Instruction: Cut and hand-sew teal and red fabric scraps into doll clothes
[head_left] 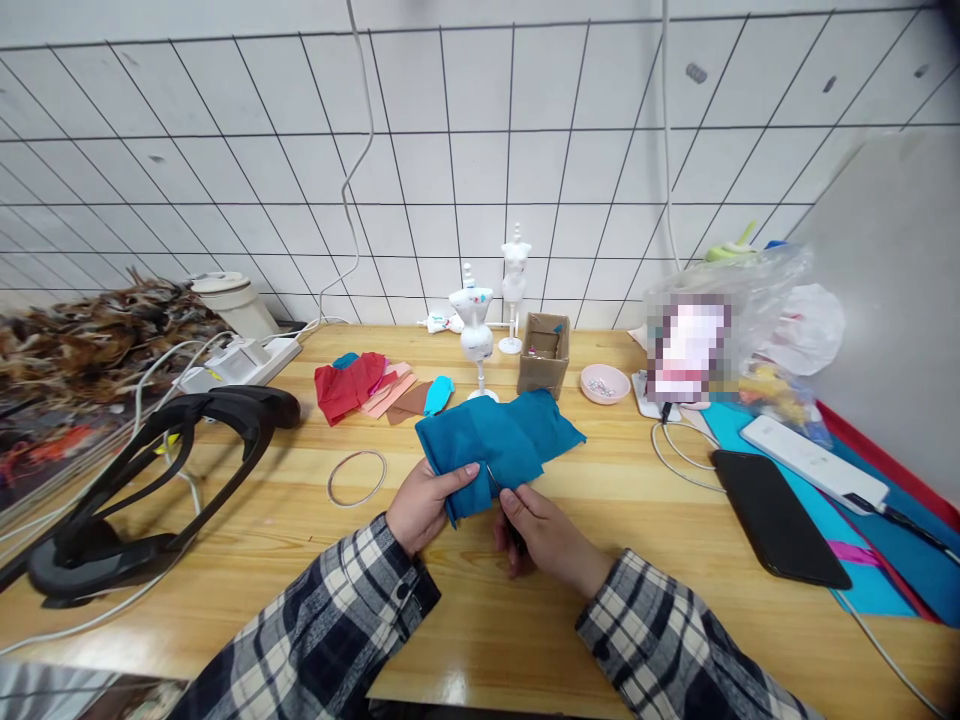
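A piece of teal fabric (510, 435) is held up above the middle of the wooden table. My left hand (424, 500) pinches its lower left part, thumb on top. My right hand (536, 530) is closed around the dark handles of a pair of scissors (493, 480), whose blade lies against the lower edge of the cloth. Most of the scissors is hidden by my fingers and the fabric. Just behind the cloth stands a small white dress form (475, 320), and a second dress form (515, 280) is farther back.
Fabric scraps (360, 385) lie at left of centre, near a thin hoop (357, 478). A cardboard box (544, 355) and a pink bowl (605, 384) stand behind. Black headgear (165, 500) is at left; a black phone (780, 518) and cables (679, 465) are at right.
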